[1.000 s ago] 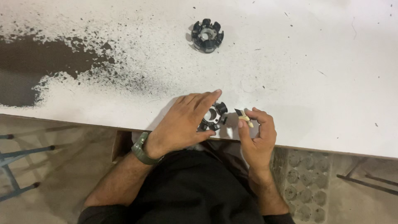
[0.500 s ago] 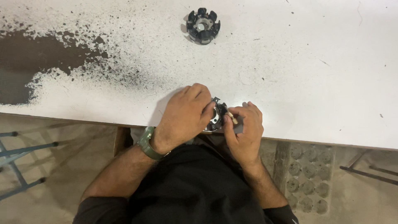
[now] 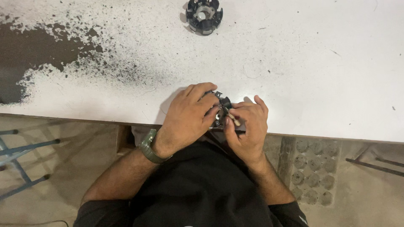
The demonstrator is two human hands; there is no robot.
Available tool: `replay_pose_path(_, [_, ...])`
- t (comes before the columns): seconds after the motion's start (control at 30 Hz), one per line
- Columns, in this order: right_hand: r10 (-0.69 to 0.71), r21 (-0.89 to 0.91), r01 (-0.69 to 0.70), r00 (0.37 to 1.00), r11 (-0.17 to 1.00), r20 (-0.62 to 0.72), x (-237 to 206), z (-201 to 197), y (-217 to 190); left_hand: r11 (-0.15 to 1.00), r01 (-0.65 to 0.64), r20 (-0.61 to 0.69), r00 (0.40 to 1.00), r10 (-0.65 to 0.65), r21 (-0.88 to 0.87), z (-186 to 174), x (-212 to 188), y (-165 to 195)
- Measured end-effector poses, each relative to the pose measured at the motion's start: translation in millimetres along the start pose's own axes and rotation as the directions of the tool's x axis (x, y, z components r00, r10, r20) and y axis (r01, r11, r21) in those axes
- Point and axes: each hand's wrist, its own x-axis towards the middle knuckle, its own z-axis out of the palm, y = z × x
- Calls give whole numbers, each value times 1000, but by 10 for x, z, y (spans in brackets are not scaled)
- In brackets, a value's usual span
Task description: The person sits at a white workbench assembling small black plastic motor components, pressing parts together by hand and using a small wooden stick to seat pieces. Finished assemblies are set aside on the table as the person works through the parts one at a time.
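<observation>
White worn tabletop (image 3: 294,63), near edge: the left hand (image 3: 189,113) clamps a black toothed ring part (image 3: 219,105) while the right hand (image 3: 248,124) pinches a small pale piece (image 3: 234,120) against it, a fitting step needing careful alignment.

I see a white table (image 3: 320,71) whose paint is worn off to dark brown at its left end, with black speckles spreading toward the middle. A black toothed ring part (image 3: 204,15) lies on it near the far edge, well apart from the near edge.
</observation>
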Motion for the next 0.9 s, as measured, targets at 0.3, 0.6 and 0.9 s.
replay_pose_path(0.3, [-2,-65,1,1000,998,-4,40,-2,-85,1000,-18,-38,999,18,-10,-21,-57,-1])
replay_pose_path(0.6, [77,-12,-77,996,997,51,123,-79,-146,999,24,-46,999,-26,-42,58,-51,10])
replay_pose_path(0.9, [38,65,-40,999,997,27,54,-54,-94,999,39,-126,991,-40,-7,206,-91,-2])
